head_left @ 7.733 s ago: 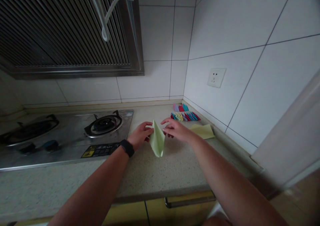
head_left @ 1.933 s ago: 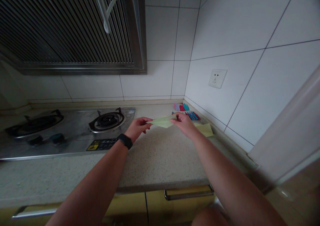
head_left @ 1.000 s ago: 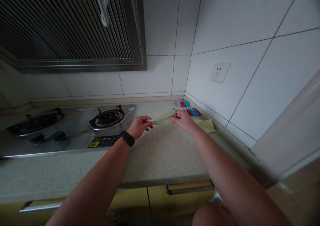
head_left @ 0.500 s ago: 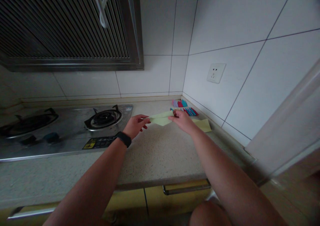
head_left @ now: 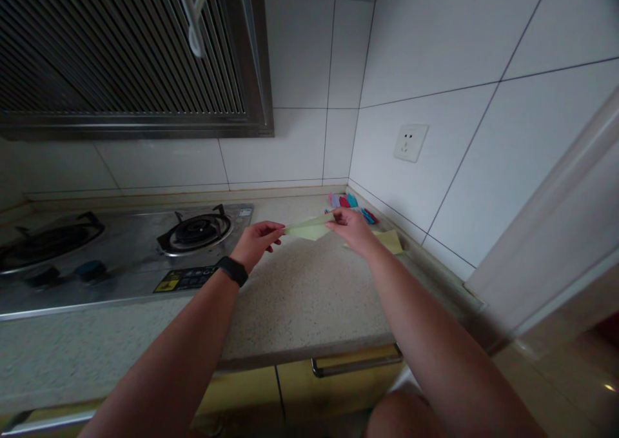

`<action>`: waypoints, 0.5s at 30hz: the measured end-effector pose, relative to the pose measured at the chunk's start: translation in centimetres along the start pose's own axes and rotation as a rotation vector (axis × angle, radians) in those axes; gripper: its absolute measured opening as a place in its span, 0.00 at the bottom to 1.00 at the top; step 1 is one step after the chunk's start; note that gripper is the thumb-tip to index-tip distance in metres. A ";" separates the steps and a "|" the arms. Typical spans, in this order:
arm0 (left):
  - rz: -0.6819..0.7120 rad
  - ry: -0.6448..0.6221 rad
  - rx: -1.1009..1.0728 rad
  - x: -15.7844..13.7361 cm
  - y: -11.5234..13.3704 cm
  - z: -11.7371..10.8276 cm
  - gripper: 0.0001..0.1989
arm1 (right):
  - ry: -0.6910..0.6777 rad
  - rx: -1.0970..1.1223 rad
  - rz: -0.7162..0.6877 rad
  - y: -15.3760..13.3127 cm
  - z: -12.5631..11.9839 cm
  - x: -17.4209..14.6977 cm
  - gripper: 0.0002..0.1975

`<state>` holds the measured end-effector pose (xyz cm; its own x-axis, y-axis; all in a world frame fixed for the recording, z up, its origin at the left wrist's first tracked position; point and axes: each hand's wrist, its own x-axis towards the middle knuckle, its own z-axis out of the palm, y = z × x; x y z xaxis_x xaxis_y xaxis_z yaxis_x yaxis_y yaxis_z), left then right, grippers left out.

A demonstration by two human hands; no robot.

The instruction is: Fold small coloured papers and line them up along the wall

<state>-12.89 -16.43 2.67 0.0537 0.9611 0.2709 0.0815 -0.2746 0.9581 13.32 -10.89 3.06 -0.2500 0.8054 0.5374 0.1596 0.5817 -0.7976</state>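
Observation:
A pale green folded sheet of paper (head_left: 309, 228) is stretched between my two hands, just above the counter. My left hand (head_left: 258, 241), with a black band on its wrist, pinches the paper's left end. At the other end, my right hand (head_left: 351, 227) grips it between thumb and fingers. Another yellowish-green sheet (head_left: 389, 241) lies on the counter beside my right wrist, partly covered by it. Behind my right hand sit several small folded pieces (head_left: 344, 200) in pink, lilac, red and blue, along with more red and blue ones (head_left: 370, 216) partly hidden.
A gas stove (head_left: 130, 257) with black burners fills the left of the speckled counter (head_left: 309, 302). Above it hangs a range hood (head_left: 145, 57) with a white looped cord (head_left: 196, 38). A tiled wall with a socket (head_left: 411, 142) stands on the right. Drawer handles (head_left: 358, 364) line the front.
The view has shifted slightly to the right. Both hands keep hold of the paper, which looks a little more taut and flat between them.

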 end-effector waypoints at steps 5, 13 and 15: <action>0.008 0.011 -0.045 -0.2 0.2 -0.2 0.16 | 0.018 0.019 -0.006 0.1 0.1 -0.1 0.10; 0.036 -0.046 -0.031 0.0 -0.4 -0.4 0.18 | 0.024 0.042 -0.011 -0.8 0.3 -0.1 0.09; 0.057 -0.066 0.024 0.1 -0.7 -0.4 0.20 | 0.021 0.135 0.021 -0.8 0.4 -0.1 0.11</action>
<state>-13.33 -16.09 2.03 0.1245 0.9401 0.3173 0.1007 -0.3301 0.9386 12.89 -11.48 3.56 -0.2277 0.8202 0.5248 0.0343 0.5454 -0.8375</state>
